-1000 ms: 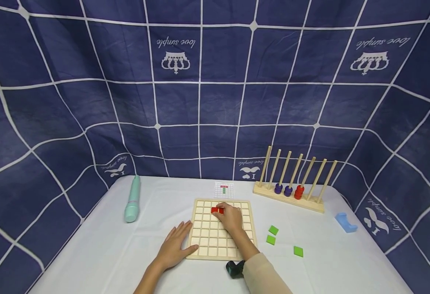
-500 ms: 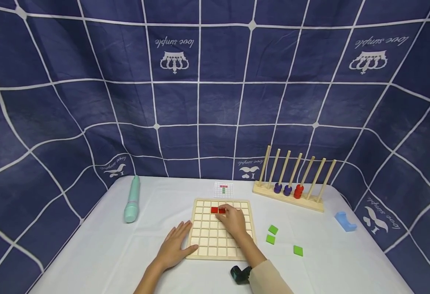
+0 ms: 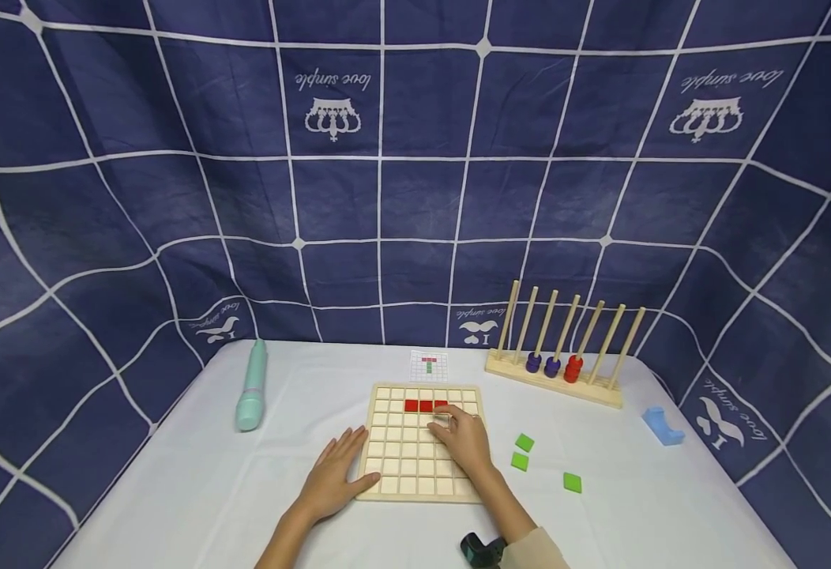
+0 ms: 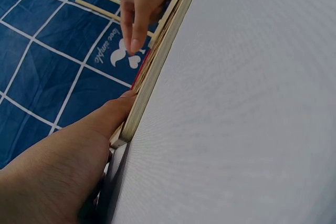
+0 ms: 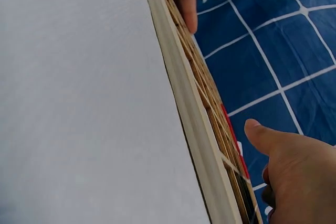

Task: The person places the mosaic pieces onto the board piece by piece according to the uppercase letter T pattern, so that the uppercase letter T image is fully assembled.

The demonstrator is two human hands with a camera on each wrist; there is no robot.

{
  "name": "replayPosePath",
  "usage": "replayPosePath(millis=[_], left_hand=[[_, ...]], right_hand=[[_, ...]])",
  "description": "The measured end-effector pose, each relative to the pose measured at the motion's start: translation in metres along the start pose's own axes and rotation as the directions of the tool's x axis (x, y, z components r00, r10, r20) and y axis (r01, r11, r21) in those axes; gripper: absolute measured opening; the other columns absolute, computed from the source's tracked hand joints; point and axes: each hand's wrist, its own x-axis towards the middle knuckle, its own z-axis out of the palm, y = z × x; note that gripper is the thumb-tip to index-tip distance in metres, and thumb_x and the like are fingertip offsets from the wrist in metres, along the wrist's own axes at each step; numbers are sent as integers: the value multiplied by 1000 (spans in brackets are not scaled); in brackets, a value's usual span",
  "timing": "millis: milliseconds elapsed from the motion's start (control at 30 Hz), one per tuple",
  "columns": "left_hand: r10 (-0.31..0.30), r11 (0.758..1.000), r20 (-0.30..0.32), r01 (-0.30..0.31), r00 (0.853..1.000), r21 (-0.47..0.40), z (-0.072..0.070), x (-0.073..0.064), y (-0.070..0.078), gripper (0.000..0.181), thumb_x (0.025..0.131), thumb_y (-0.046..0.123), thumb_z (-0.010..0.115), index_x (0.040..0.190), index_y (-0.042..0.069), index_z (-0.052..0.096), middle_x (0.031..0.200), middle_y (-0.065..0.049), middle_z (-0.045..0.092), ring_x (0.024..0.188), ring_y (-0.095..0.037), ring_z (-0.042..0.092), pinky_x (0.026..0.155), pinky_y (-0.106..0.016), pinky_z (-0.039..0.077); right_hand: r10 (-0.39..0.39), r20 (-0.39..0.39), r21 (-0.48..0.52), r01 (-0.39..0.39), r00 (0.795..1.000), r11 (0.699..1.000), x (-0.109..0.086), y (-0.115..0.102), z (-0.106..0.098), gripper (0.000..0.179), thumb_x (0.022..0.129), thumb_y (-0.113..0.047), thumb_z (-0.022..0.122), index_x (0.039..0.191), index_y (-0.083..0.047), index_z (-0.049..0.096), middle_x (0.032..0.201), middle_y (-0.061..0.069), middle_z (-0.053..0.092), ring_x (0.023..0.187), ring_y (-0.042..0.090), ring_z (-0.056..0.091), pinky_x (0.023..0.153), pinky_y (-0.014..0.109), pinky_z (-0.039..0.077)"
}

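Board (image 3: 410,449) of pale wooden squares lies flat on the white cloth (image 3: 174,490), and three red tiles (image 3: 426,405) sit side by side in it, towards twelve o'clock. From where I stand, the left hand (image 3: 333,478) is spread nearly flat at eight, grasping nothing, its thumb over the board's edge, presumably to steady it. The right hand (image 3: 467,441) is over the board with its tips near one; thumb and forefinger are curved but parted, nothing visible between them, and whether a fingertip touches the end red tile I can't tell. Beyond, at twelve, a printed card (image 3: 429,366) showing a red bar over a green stem probably lies there for glancing at. Three green tiles (image 3: 520,461) lie around three o'clock, likely for easy reach, while a peg rack (image 3: 554,381) stands at two, seemingly set aside.
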Motion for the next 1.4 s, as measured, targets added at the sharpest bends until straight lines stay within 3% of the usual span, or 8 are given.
replayPosePath(millis=[100,167,267,467,633,767,1267,1400], left_hand=[[0,1000,-2,0,1000,-2,0,0,0,81,82,54,60,142,6,34,146,-11,32,137,-29,20,111,-49,9],[-4,1000,0,4,1000,-8,1,0,0,82,82,55,59,142,6,34,147,-11,32,137,-29,20,111,-49,9],[-12,1000,6,12,1000,-14,2,0,1,82,82,55,59,143,5,33,147,-11,32,137,-29,19,111,-49,8],[-11,1000,0,11,1000,-10,2,0,2,82,82,55,59,142,5,34,146,-12,32,137,-30,20,110,-50,9],[-4,1000,0,4,1000,7,-1,1,2,82,82,55,59,142,5,34,146,-12,32,137,-30,21,110,-50,10],[-5,1000,-5,5,1000,6,-4,1,1,81,82,53,60,142,5,34,146,-11,32,137,-30,21,111,-49,10],[-4,1000,8,4,1000,7,1,-1,-1,82,82,56,58,142,6,33,147,-11,32,137,-29,20,111,-48,10],[0,1000,5,0,1000,11,1,-1,-1,83,82,56,58,142,5,33,147,-11,32,137,-29,21,111,-47,9]], right_hand=[[24,-7,4,-24,1000,1000,-5,4,-8,29,75,-26,77,100,-11,70,45,-13,35,40,2,30,65,35,43],[35,-15,0,-36,999,999,-8,8,-16,29,76,-27,76,100,-12,70,46,-13,35,41,3,31,77,46,43],[51,-32,-12,-51,998,999,-13,16,-30,30,76,-28,76,101,-13,69,47,-13,36,41,4,32,85,55,39],[89,-86,-70,-95,992,993,-26,45,-67,31,74,-29,77,99,-12,70,47,-12,36,41,5,31,70,45,41],[101,-154,-127,-121,983,985,-40,66,-97,29,72,-25,80,95,-11,71,46,-12,34,40,5,27,54,31,30],[105,-168,-146,-130,980,981,-47,74,-112,29,71,-25,80,95,-10,71,46,-12,32,40,5,26,53,28,28],[139,-114,-200,-160,984,967,-54,80,-118,31,73,-25,79,98,-9,71,46,-10,34,41,7,29,62,38,36],[150,-98,-215,-168,984,962,-55,80,-117,31,73,-25,79,98,-8,71,46,-10,35,41,8,30,55,31,32]])
